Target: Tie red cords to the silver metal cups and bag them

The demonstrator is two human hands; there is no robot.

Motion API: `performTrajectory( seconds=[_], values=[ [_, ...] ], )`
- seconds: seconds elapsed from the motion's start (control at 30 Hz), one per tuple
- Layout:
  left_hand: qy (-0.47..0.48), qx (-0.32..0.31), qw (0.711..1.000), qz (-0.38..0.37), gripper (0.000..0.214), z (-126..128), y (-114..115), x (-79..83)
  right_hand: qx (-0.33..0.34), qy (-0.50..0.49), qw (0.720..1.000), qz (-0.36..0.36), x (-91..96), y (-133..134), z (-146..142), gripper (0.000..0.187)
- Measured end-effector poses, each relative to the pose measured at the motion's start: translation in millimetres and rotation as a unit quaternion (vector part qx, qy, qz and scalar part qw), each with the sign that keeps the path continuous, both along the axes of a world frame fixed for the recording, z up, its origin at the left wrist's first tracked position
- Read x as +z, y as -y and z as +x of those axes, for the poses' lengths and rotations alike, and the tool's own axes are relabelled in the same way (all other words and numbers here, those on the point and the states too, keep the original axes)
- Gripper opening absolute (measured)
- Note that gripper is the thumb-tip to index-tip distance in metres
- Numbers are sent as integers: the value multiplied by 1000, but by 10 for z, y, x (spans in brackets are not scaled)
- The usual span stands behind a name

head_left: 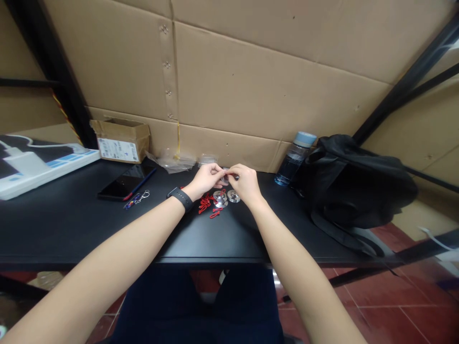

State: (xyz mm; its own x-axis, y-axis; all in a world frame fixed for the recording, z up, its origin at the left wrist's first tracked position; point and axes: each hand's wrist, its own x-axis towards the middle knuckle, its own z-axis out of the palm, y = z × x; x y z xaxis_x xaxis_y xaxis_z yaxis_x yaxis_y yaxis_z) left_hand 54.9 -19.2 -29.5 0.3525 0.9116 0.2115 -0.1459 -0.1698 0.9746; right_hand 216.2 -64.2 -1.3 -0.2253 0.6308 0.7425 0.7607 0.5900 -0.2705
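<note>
My left hand (209, 177), with a black watch on the wrist, is closed in a pinch on a small shiny metal disc (224, 179). Meeting it from the other side, my right hand (245, 181) also pinches, its fingertips at the disc's top edge. A bit of red shows between the fingertips; I cannot make out whether it is cord. Below the hands lie a domed metal disc (220, 199), like a finger cymbal, and another metal disc (234, 196). Red cord loops (204, 204) are heaped to their left, and one loose loop (214, 215) lies nearer me.
Clear plastic bags (174, 161) and an opened cardboard box (122, 138) stand at the back. Leftward are a phone (127, 181), a keychain (136, 198) and a white power strip (53, 171). To the right are a water bottle (294, 160) and a black bag (355, 181).
</note>
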Motion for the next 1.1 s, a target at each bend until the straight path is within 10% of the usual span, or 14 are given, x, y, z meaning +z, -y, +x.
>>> performTrajectory(
  seconds=[1.1],
  values=[
    [59,-49,996,41,41,41,2,-29,-28,-100,993,-63,-21,-10,43,12]
  ],
)
